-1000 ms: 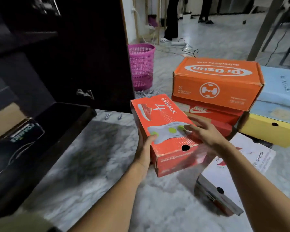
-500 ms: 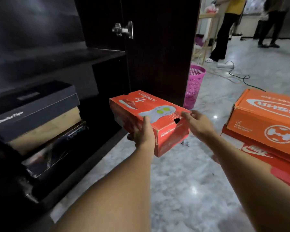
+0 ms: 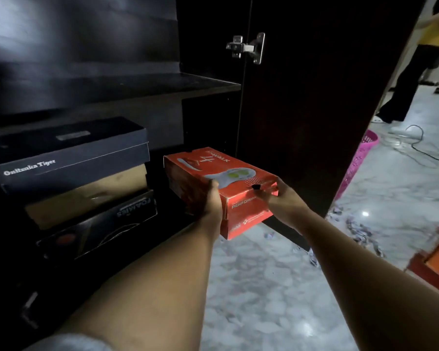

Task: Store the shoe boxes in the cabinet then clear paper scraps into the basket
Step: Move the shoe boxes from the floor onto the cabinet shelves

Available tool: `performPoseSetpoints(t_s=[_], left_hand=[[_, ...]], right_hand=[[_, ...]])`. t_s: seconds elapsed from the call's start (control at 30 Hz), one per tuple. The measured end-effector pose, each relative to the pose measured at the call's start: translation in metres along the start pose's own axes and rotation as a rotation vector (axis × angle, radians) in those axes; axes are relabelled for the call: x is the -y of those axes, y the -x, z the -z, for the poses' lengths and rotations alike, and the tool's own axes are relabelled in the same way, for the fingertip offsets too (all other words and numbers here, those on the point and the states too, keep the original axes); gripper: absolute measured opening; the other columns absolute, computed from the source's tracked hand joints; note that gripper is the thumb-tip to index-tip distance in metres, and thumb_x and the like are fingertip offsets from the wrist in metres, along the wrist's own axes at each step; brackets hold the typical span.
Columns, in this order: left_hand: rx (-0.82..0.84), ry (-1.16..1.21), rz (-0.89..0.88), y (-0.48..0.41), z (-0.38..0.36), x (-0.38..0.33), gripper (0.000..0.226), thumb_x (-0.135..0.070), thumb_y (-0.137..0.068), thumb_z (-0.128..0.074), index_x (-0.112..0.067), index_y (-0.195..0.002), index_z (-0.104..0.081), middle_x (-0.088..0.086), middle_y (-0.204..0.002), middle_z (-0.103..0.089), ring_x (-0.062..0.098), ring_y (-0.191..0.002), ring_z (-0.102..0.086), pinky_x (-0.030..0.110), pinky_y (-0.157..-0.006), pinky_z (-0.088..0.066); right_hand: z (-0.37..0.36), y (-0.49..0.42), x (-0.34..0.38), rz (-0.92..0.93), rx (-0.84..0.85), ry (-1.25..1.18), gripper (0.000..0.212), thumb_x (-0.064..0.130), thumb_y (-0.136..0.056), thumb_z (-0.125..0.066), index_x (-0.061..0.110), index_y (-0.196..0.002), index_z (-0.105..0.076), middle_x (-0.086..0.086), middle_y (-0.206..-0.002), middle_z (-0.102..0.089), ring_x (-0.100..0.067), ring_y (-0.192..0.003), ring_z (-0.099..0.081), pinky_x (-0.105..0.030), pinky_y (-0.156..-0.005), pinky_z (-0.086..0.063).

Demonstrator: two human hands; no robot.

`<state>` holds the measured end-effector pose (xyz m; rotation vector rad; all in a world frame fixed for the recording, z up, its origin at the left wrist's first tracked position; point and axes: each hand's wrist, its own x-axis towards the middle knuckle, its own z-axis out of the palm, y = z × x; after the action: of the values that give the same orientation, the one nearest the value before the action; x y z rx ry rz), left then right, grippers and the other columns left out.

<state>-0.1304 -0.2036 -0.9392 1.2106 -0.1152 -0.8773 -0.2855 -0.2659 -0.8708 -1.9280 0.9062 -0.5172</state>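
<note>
Head cam view: the cabinet (image 3: 112, 84) is open, with its door (image 3: 314, 97) swung out to the right on one metal hinge (image 3: 249, 48). The bottom compartment has a free slot between a stack of boxes on the left and the right side wall, and the shelf above leaves plenty of headroom. The red shoe box (image 3: 221, 178) is going into that slot long end first. Its far end is inside, just beside the stack with a thin dark gap between them, and its near end sticks out over the marble floor (image 3: 264, 287). Can't tell if the far end is resting on the cabinet bottom. It's a closed red box with a white shoe sole printed on the lid and a black finger hole at the near end. The left hand (image 3: 208, 201) grips the near left side with the thumb on the lid, and the right hand (image 3: 281, 196) clamps the near right corner. Count: one box in hand, three stacked, namely a dark blue box (image 3: 69, 158) on a tan box (image 3: 86, 196) on a black box (image 3: 99, 224). One pink basket (image 3: 357, 160) peeks out past the door edge, and paper scraps (image 3: 357, 229) lie scattered on the floor near it.
</note>
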Motion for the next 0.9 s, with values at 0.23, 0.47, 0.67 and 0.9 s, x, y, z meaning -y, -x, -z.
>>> performPoseSetpoints(t_s=[0.23,0.47,0.67,0.9], left_hand=[[-0.149,-0.043,0.023,-0.109,0.043,0.044,0.084,-0.086,-0.068,-0.054,-0.026,-0.127,-0.057,0.005,-0.123,-0.067,0.026,-0.109,-0.064,0.047,-0.095,-0.049],[-0.137,-0.147,0.007,-0.069,0.042,0.02,0.054,-0.059,-0.09,-0.055,-0.02,-0.128,-0.051,0.006,-0.12,-0.066,0.027,-0.109,-0.064,0.047,-0.103,-0.047],[-0.168,-0.265,-0.039,-0.091,0.05,0.012,0.053,-0.048,-0.093,-0.059,-0.022,-0.136,-0.043,0.003,-0.127,-0.058,0.025,-0.117,-0.058,0.042,-0.103,-0.045],[-0.1,-0.596,-0.205,-0.083,0.073,0.018,0.068,-0.04,-0.087,-0.071,-0.029,-0.146,-0.041,0.0,-0.139,-0.054,0.023,-0.127,-0.052,0.033,-0.105,-0.042]], right_hand=[[-0.071,-0.055,-0.059,0.036,-0.027,-0.076,0.076,0.057,-0.073,-0.07,0.033,-0.141,-0.045,-0.003,-0.133,-0.054,-0.022,-0.114,-0.062,-0.046,-0.096,-0.054],[-0.11,-0.09,-0.095,0.014,-0.008,-0.182,0.08,0.057,-0.074,-0.072,0.035,-0.144,-0.039,0.001,-0.131,-0.059,-0.018,-0.114,-0.063,-0.045,-0.097,-0.054],[-0.126,-0.109,-0.098,0.001,-0.039,-0.123,0.063,0.031,-0.094,-0.065,0.026,-0.15,-0.036,-0.001,-0.13,-0.06,-0.014,-0.106,-0.061,-0.027,-0.083,-0.048],[-0.146,-0.116,-0.101,-0.002,-0.133,-0.155,0.067,0.029,-0.095,-0.065,0.024,-0.153,-0.031,-0.005,-0.142,-0.054,-0.02,-0.124,-0.058,-0.03,-0.092,-0.05]])
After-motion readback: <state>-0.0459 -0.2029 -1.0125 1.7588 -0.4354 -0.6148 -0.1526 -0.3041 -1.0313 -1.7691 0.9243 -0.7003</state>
